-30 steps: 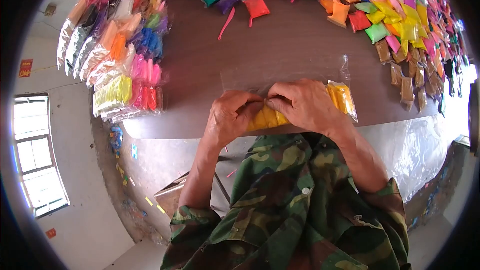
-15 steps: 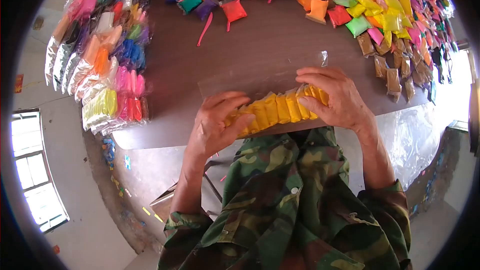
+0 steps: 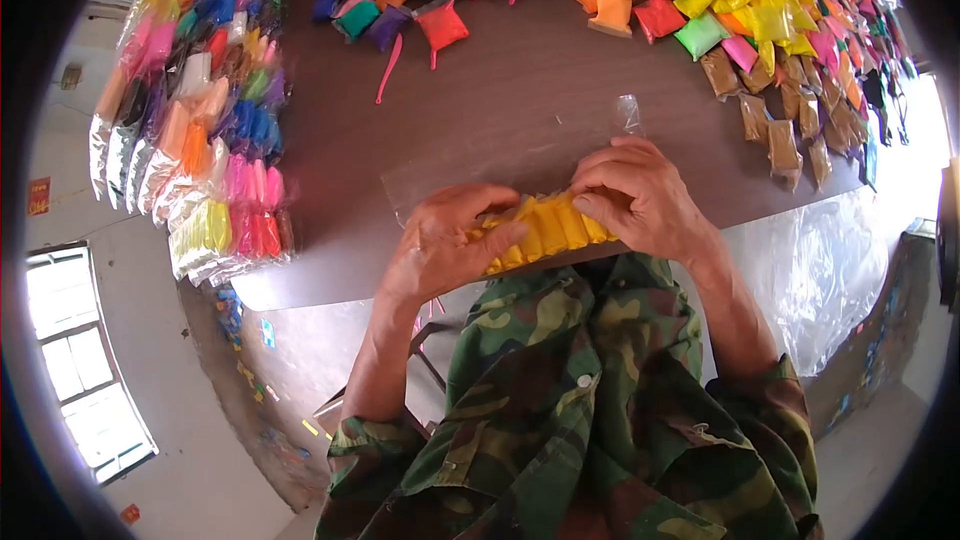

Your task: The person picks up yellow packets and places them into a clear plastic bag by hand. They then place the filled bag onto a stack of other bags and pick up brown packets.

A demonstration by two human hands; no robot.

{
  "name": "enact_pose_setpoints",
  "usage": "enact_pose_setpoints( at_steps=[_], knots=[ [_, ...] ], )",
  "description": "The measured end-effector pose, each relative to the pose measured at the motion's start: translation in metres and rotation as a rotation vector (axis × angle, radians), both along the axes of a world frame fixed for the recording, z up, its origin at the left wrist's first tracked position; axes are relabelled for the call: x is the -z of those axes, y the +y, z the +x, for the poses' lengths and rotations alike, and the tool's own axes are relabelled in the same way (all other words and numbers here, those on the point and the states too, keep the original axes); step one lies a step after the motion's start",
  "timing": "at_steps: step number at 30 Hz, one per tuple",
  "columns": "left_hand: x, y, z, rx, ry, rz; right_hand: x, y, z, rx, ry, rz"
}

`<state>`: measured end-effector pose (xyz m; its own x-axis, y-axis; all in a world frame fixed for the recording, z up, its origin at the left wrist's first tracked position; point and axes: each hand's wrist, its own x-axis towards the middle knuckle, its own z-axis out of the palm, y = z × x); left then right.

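Observation:
A row of yellow packets (image 3: 553, 227) stands side by side at the table's front edge. My left hand (image 3: 450, 238) grips the row's left end, thumb in front and fingers behind. At the right end, my right hand (image 3: 645, 198) presses on the packets with its thumb and curled fingers. Behind the row and partly under my left hand, a clear plastic bag (image 3: 420, 183) lies flat on the brown table (image 3: 480, 90).
Bagged bundles of coloured packets (image 3: 215, 140) are stacked on the left. Loose coloured packets (image 3: 700, 34) spread along the back and right, with brown packets (image 3: 783, 145) nearest. Clear plastic sheeting (image 3: 825, 275) hangs at the right edge.
My right hand has moved left, closer to my left hand, and the yellow row between them looks shorter and more tightly packed. The view has shifted slightly.

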<state>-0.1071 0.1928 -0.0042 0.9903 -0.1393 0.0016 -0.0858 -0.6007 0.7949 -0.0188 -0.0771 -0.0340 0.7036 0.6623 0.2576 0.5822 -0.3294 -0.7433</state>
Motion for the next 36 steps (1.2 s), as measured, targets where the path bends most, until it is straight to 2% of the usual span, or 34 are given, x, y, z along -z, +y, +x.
enact_pose_setpoints(
  at_steps=[2, 5, 8, 11, 14, 17, 22, 28, 31, 34, 36],
  knots=[
    [0.002, -0.009, 0.002, -0.032, -0.162, -0.015, 0.001, 0.000, 0.001, -0.002, 0.006, -0.003],
    [-0.005, -0.013, 0.005, 0.020, -0.090, 0.046, 0.006, 0.001, 0.000, 0.016, -0.017, 0.034],
    [0.007, -0.007, 0.013, 0.164, -0.031, 0.031, 0.008, 0.002, 0.000, 0.033, -0.033, 0.084],
    [0.003, -0.004, 0.020, 0.184, 0.089, 0.034, 0.005, -0.001, 0.003, -0.002, -0.009, 0.087],
    [0.002, -0.007, 0.021, 0.171, 0.072, 0.016, 0.004, -0.002, 0.004, 0.000, -0.011, 0.097],
    [0.009, -0.006, 0.021, 0.214, -0.082, 0.031, 0.004, 0.001, 0.003, 0.025, -0.026, 0.130],
    [0.011, -0.008, 0.023, 0.186, -0.075, -0.014, 0.004, 0.006, 0.007, 0.046, -0.065, 0.170],
    [0.020, -0.006, 0.027, 0.137, -0.007, -0.051, 0.000, 0.007, 0.009, 0.055, -0.041, 0.043],
    [0.016, -0.004, 0.028, 0.137, 0.109, -0.011, 0.005, 0.009, 0.007, 0.062, -0.084, 0.051],
    [0.007, -0.006, 0.027, 0.114, 0.158, 0.044, -0.014, 0.013, -0.006, 0.188, -0.321, 0.043],
    [0.004, -0.006, 0.027, 0.109, 0.175, 0.041, -0.020, 0.008, -0.018, 0.147, -0.373, -0.004]
  ],
)
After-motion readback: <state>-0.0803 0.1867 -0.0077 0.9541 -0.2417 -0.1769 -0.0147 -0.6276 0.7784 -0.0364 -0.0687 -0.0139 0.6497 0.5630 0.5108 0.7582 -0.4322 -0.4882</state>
